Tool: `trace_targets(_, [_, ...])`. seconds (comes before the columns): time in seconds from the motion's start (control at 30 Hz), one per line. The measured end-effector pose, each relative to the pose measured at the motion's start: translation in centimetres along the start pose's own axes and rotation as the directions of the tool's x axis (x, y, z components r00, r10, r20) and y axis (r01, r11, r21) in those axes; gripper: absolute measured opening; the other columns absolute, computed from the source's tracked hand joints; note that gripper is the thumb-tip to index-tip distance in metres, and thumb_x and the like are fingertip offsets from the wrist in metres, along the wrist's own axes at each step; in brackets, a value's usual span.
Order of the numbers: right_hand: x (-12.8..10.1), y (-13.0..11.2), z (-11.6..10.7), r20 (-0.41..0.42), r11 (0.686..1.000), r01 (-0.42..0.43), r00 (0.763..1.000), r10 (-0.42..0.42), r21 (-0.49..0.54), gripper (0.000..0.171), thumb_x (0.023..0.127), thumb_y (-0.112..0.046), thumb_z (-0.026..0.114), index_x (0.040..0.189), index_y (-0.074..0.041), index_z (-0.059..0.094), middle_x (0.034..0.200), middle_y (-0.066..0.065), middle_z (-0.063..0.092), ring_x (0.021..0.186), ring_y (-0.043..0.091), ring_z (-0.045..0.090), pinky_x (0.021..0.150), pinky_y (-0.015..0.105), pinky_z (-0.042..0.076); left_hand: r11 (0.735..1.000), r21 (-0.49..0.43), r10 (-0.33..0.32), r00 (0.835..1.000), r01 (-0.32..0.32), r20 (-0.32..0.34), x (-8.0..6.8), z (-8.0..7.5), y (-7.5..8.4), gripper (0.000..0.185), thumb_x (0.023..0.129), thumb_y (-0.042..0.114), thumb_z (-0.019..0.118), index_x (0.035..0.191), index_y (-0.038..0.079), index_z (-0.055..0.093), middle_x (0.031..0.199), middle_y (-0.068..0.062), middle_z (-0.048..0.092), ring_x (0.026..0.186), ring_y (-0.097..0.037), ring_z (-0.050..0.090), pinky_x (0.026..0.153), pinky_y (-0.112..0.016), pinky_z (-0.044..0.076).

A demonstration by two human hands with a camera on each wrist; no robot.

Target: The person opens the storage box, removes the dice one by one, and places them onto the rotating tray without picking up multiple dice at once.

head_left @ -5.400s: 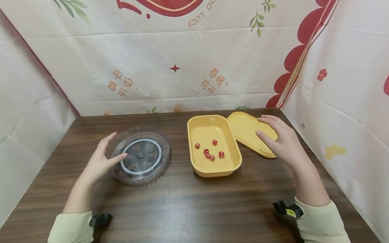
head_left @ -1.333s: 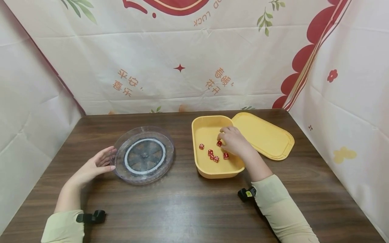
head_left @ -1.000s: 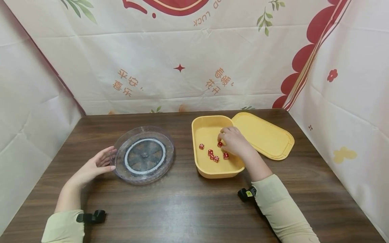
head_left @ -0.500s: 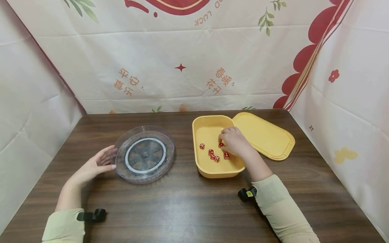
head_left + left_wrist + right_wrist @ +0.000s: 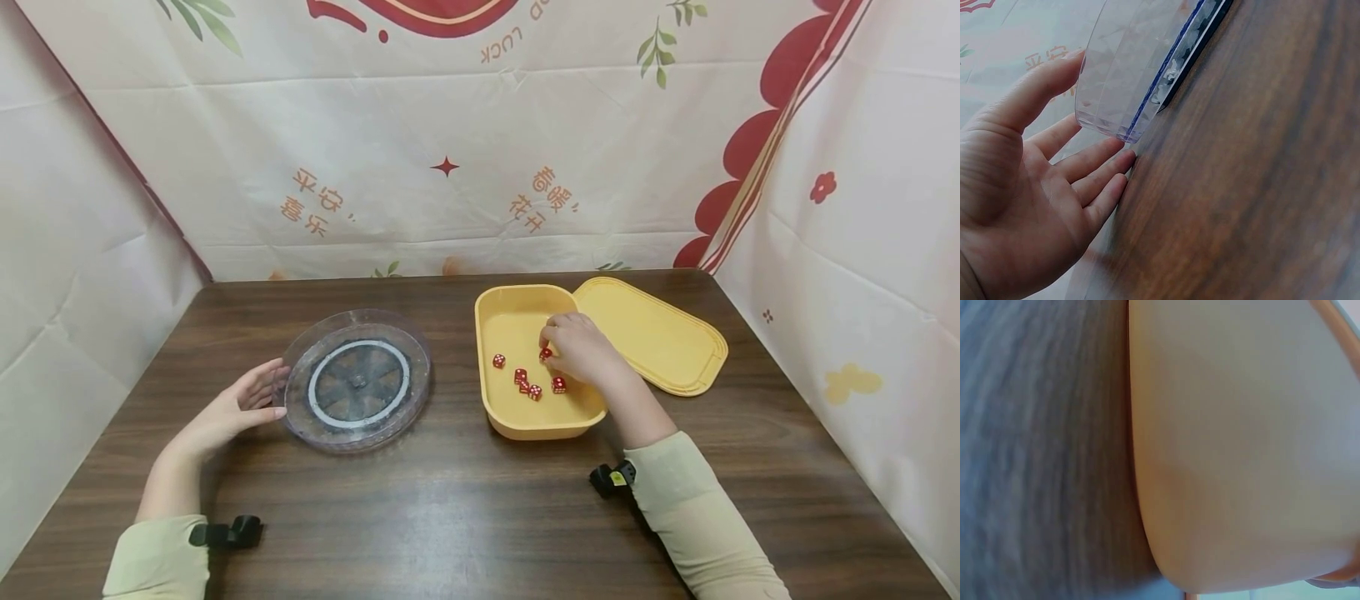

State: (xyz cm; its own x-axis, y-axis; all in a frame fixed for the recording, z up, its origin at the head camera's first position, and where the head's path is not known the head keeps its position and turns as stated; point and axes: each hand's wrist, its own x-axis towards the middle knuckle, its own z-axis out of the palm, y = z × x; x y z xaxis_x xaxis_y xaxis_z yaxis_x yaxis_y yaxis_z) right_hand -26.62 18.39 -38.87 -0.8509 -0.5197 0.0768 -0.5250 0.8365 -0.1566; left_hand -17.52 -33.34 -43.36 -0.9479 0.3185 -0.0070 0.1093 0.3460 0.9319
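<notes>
My right hand point(image 5: 579, 348) reaches over the right rim of a yellow rectangular box point(image 5: 517, 421), its fingers pinching a red die point(image 5: 546, 355). Several other red dice point(image 5: 534, 392) lie loose on the box floor. On the left, my left hand point(image 5: 238, 410) rests at the edge of a round clear plastic tray point(image 5: 358, 437). In the left wrist view its fingers point(image 5: 1094, 159) are extended and the thumb touches the tray's wall. The right wrist view shows mostly the box's outer side point(image 5: 1241, 450); the right fingers are hidden there.
A yellow lid point(image 5: 660, 342) lies on the dark wooden table point(image 5: 442, 508), against the box's right side. White printed cloth point(image 5: 360, 133) hangs behind and at both sides of the table. Black wrist cameras point(image 5: 611, 478) sit by both sleeves.
Since the oldest frame, my right hand has moved from above the lid into the box, and my left hand has drawn back to the tray's left edge. Lately, the pinched die has shifted slightly.
</notes>
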Motion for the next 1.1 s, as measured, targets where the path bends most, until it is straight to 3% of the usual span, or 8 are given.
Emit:
trace_targets(0.17, [-0.1, 0.0, -0.2, -0.015, 1.0, 0.005, 1.0, -0.006, -0.001, 0.019, 0.08, -0.018, 0.078, 0.092, -0.009, 0.068, 0.103, 0.011, 0.059, 0.109, 0.035, 0.048, 0.101, 0.048, 0.031, 1.0, 0.003, -0.008, 1.0, 0.008, 0.003, 0.1, 0.0, 0.0, 0.077, 0.09, 0.005, 0.065, 0.15, -0.001, 0.017, 0.149, -0.028, 0.026, 0.134, -0.046, 0.023, 0.092, -0.009, 0.033])
trace_targets(0.57, [-0.4, -0.8, -1.1, -0.038, 1.0, 0.02, 0.999, -0.02, 0.013, 0.021, 0.081, -0.018, 0.078, 0.096, -0.008, 0.067, 0.108, 0.012, 0.059, 0.113, 0.035, 0.046, 0.104, 0.051, 0.027, 1.0, -0.004, 0.003, 1.0, -0.003, 0.001, 0.0, 0.1, 0.0, 0.075, 0.09, 0.004, 0.064, 0.149, -0.002, 0.018, 0.149, -0.03, 0.026, 0.134, -0.036, 0.029, 0.093, -0.009, 0.033])
trace_targets(0.87, [-0.9, -1.8, -2.2, -0.064, 0.999, 0.036, 0.997, -0.037, -0.014, 0.016, 0.082, -0.014, 0.076, 0.095, -0.009, 0.068, 0.113, 0.014, 0.058, 0.116, 0.035, 0.044, 0.104, 0.052, 0.025, 1.0, -0.007, -0.004, 1.0, 0.004, 0.005, 0.0, 0.1, 0.1, 0.076, 0.09, 0.004, 0.065, 0.15, -0.002, 0.017, 0.149, -0.029, 0.025, 0.134, -0.045, 0.023, 0.092, -0.009, 0.033])
trace_targets(1.1, [-1.2, -2.6, -3.0, -0.078, 0.999, 0.044, 0.996, -0.044, -0.009, 0.015, 0.083, -0.015, 0.075, 0.095, -0.01, 0.067, 0.116, 0.015, 0.058, 0.118, 0.036, 0.044, 0.105, 0.052, 0.025, 1.0, -0.009, -0.006, 1.0, 0.006, 0.005, -0.1, 0.1, 0.2, 0.077, 0.09, 0.005, 0.065, 0.15, -0.002, 0.017, 0.149, -0.029, 0.025, 0.135, -0.043, 0.024, 0.093, -0.009, 0.033])
